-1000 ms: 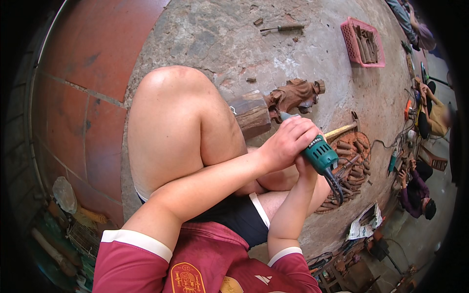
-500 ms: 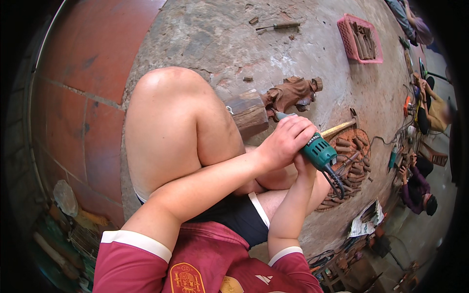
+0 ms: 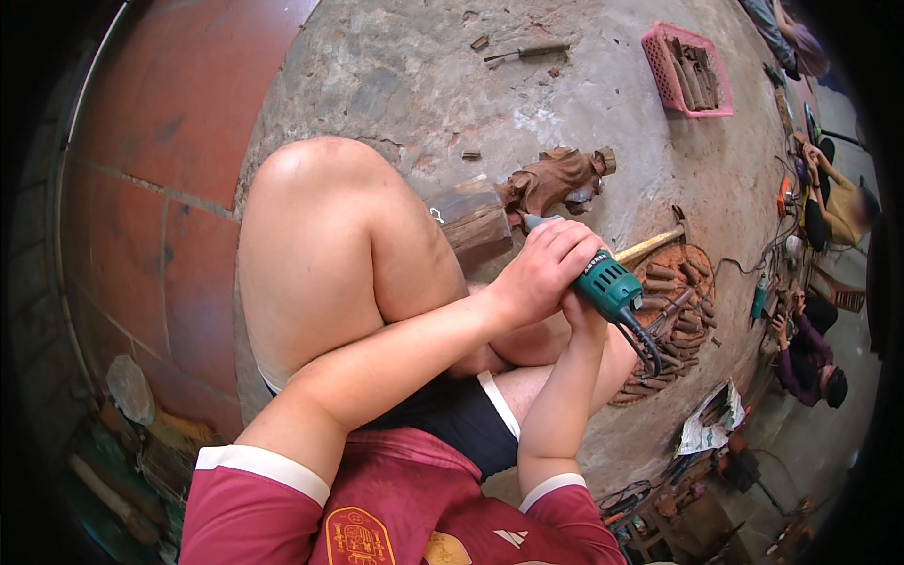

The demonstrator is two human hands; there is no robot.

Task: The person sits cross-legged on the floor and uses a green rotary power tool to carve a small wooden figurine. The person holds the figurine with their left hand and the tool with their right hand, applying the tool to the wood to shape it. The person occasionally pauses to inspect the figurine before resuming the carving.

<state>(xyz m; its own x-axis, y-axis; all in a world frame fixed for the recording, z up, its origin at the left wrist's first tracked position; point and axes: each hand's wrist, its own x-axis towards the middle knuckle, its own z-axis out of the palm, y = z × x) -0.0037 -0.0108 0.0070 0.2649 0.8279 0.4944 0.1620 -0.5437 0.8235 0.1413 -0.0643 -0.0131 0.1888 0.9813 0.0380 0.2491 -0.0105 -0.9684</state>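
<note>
Head view shows almost no change since half a second ago: the left hand (image 3: 548, 270) clasps the green die grinder (image 3: 610, 285), its nose still near the foot of the carved wooden figurine (image 3: 554, 181) beside the raised leg (image 3: 330, 235), while the right hand (image 3: 583, 314) hides its grip, so shaping probably continues there.

A green power tool (image 3: 607, 287) with a black cord is held aslant, its grey nose pointed at a draped, brown wooden carving (image 3: 551, 181), which is laid sideways; whether contact is made cannot be clearly seen.
</note>
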